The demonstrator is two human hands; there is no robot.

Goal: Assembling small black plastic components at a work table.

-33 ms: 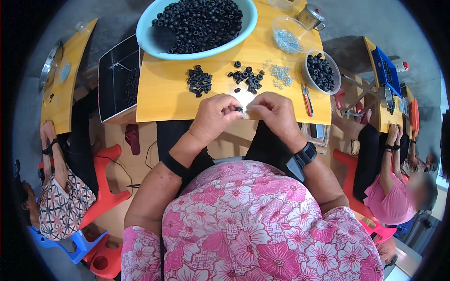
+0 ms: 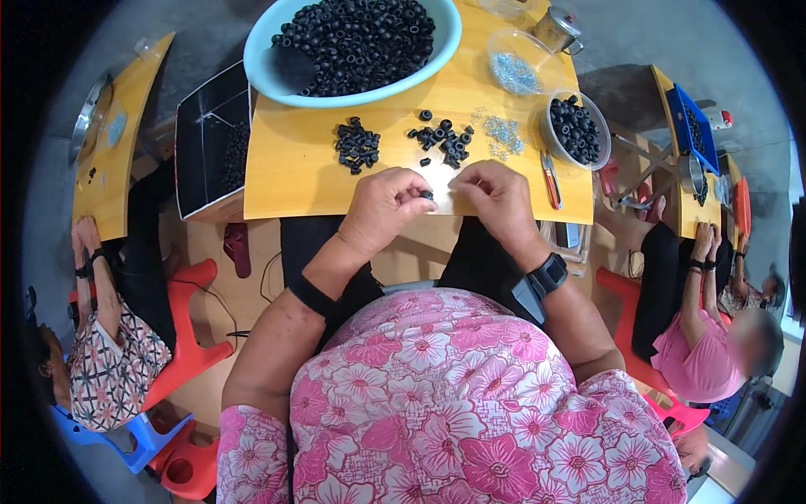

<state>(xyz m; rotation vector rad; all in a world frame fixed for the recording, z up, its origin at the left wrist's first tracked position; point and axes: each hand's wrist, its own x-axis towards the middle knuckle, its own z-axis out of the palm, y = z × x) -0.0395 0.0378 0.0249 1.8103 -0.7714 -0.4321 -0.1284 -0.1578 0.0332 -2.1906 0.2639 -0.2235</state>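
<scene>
Over the table's near edge, my left hand pinches a small black ring-like part between thumb and fingertips. To its right, apart from that part, my right hand has thumb and forefinger drawn together; whatever may be between them is too small to make out. Just beyond my hands lie a loose scatter of black parts, a tighter pile of black stepped parts to the left, and small clear bluish pieces to the right.
A pale blue basin full of black parts stands at the back. At the right are a bowl of black parts, a tub of clear pieces, a metal mug and red-handled snips. Other people sit at tables either side.
My right hand has shifted slightly to the right and away from the black part. My left hand still holds that part in about the same place.
</scene>
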